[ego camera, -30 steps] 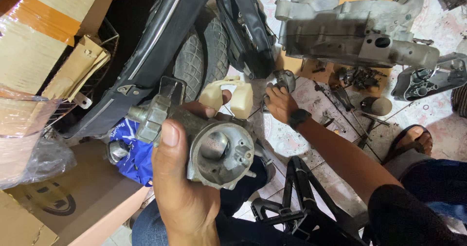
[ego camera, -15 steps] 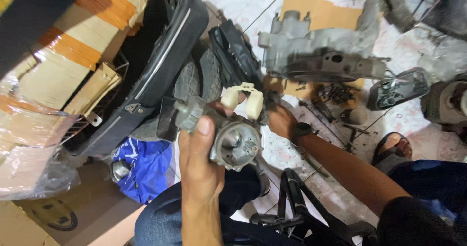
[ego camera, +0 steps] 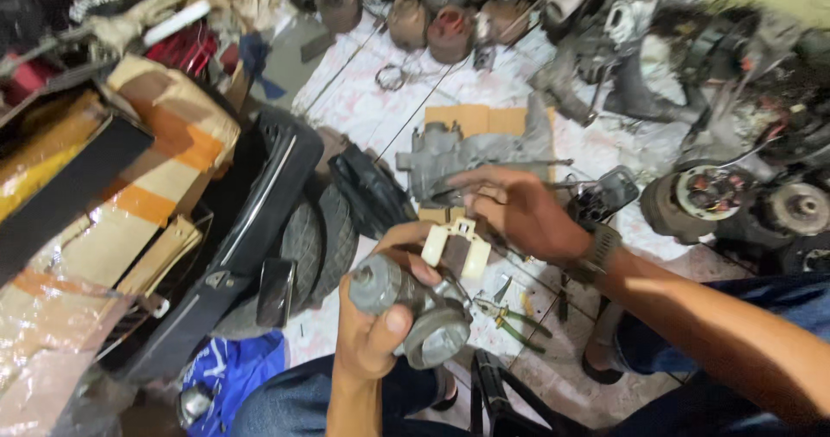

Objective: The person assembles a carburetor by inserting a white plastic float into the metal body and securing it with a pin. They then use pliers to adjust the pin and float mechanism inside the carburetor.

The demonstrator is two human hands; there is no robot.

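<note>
The left hand (ego camera: 372, 338) grips a grey metal cylinder (ego camera: 411, 312) above the lap, its long axis running upper-left to lower-right, open round end toward the camera. The right hand (ego camera: 514, 212) pinches a cream plastic bracket (ego camera: 456, 245) just above it.

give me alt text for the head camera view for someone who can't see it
The left hand grips a grey metal motor part with a cream plastic connector, which the right hand touches. Below lie pliers, a tyre and engine parts.
</note>
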